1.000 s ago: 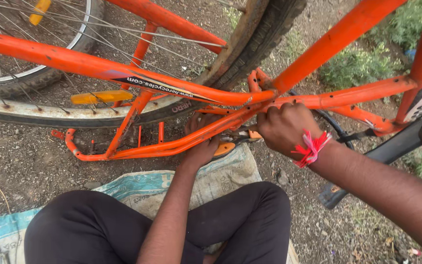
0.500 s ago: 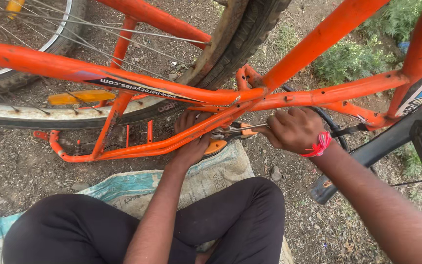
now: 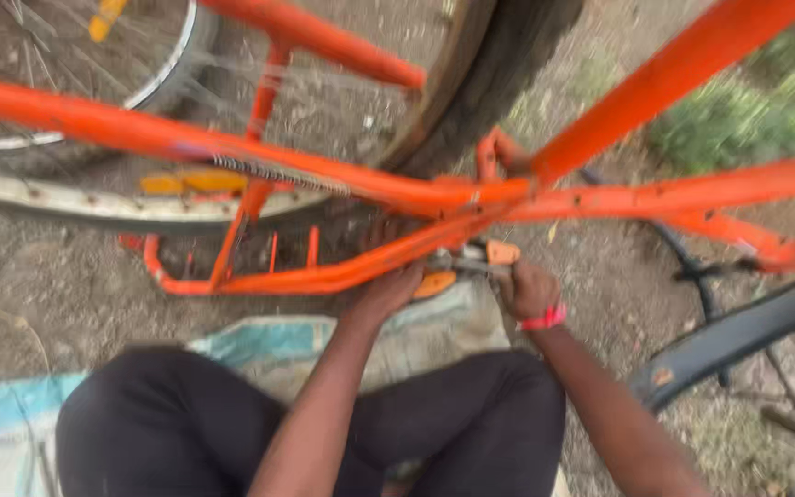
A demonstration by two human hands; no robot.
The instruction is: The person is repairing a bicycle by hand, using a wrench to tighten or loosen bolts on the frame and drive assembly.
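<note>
An orange bicycle frame (image 3: 600,198) lies across the view above my knees. My left hand (image 3: 388,290) reaches up under its lower tubes and presses against the frame where they meet. My right hand (image 3: 528,287), with a red band at the wrist, is closed around a metal tool (image 3: 471,260) with an orange grip, held against the same joint. An orange pedal part (image 3: 434,285) shows just below the tool. The picture is blurred, so the tool's tip is hard to make out.
A bicycle wheel with spokes and a yellow reflector (image 3: 103,18) lies at the upper left, a dark tyre (image 3: 499,64) stands at the top centre. I sit on a pale sack (image 3: 259,340) on dirt ground. A black mudguard (image 3: 738,336) slants at the right.
My right hand has dropped lower and slid left along the joint, the tool's orange grip now showing beside it. The view has shifted and blurred. My left hand stays under the frame.
</note>
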